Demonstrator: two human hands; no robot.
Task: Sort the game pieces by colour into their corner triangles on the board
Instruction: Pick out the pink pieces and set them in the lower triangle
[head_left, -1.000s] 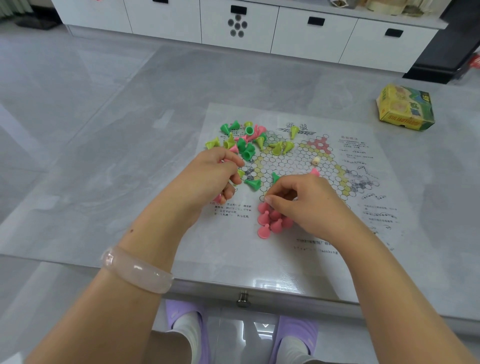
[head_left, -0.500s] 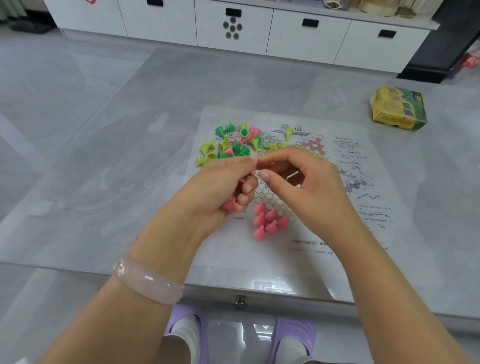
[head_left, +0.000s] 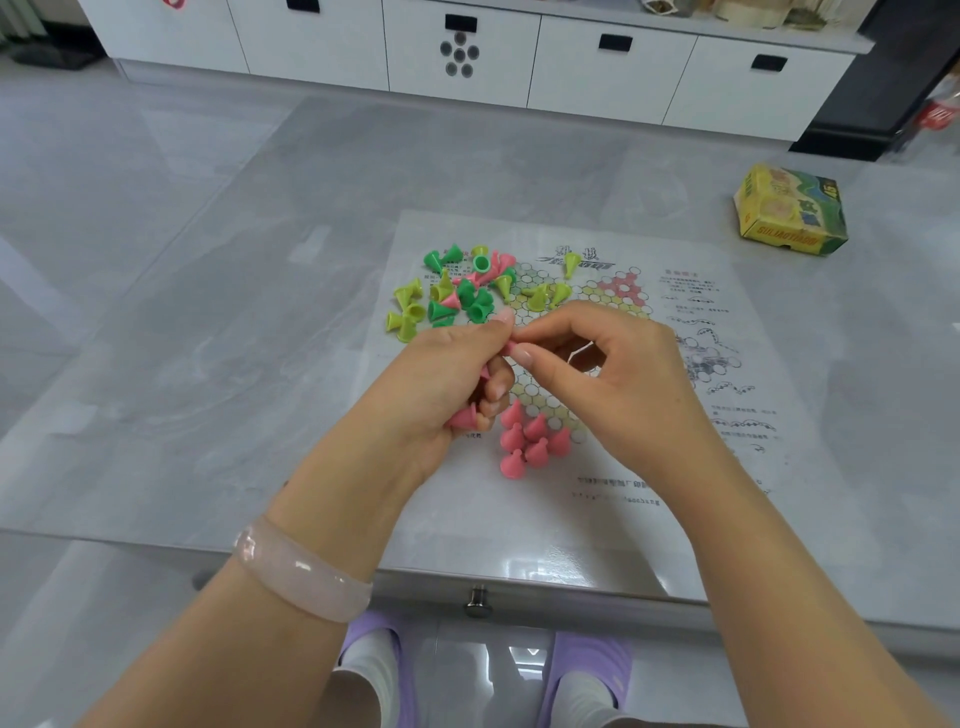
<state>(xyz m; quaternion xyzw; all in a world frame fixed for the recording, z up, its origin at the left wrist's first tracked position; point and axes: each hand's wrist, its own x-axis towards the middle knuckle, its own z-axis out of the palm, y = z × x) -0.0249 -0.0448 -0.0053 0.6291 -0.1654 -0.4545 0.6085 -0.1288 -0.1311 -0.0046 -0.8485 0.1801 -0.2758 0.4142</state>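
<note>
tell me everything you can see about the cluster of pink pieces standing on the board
The cluster of pink pieces is six or so glossy, plastic-looking pawns with rounded tops and flared bases. They stand upright, packed close together, in the near corner of the board, just below both hands. Neither hand touches them.

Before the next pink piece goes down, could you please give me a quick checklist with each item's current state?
1. Left hand grips spare pink pieces: ok.
2. Right hand pinches one pink piece at the left fingertips: ok.
3. Near triangle's placed pink pieces stand upright: ok.
4. Free cells left in that triangle: cannot tell.
5. Mixed pile sorted: not ok.
6. Board sheet lies flat: ok.
</note>
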